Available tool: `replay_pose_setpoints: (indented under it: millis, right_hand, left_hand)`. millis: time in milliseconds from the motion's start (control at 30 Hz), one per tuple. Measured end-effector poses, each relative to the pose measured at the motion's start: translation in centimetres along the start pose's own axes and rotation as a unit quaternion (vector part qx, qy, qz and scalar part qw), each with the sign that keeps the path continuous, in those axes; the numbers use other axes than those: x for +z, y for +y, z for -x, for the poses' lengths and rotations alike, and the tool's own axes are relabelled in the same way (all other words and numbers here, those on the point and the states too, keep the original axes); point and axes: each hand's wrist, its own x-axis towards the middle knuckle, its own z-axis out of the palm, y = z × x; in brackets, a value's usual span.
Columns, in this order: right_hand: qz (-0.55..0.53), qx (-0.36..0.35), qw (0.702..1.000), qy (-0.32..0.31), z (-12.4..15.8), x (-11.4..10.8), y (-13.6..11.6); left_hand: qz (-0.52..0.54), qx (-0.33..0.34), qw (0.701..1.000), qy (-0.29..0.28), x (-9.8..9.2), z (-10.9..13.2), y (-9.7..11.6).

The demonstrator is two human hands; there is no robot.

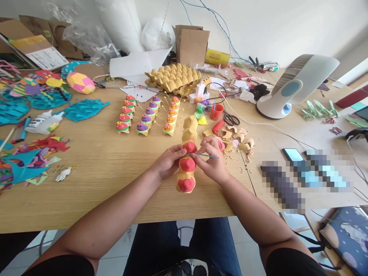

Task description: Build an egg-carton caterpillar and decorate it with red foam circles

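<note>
Head view: left hand [169,163] grips carton strip [188,165]; right hand [211,160] pinches blue stick [209,156]. Red cup [217,113], strip's one o'clock, holds something blue [214,104].

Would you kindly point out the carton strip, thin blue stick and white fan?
Carton strip [188,165]: head view, on its middle red bump.
Thin blue stick [208,156]: head view, on its exposed shaft.
White fan [291,88]: head view, on its blue oval.

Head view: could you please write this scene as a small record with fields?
Left hand: holds the carton strip
Right hand: holds a thin blue stick, its tip at the strip
Strip colours: red bumps at the near end, tan bumps at the far end
Left on table: red row, purple row, orange row
Far right: white fan
</note>
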Motion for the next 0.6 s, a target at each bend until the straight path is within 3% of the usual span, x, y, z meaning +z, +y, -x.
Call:
replay_pose_setpoints:
  millis: [200,600]
  right_hand:
    - [-0.074,0.04,0.996,-0.002,0.06,-0.4,0.65]
    - [-0.047,0.023,0.998,-0.021,-0.14,-0.13,0.47]
  left_hand:
    - [-0.006,-0.009,1.0,-0.004,0.53,0.25,0.45]
    - [-0.021,-0.022,0.999,-0.024,-0.14,0.41,0.36]
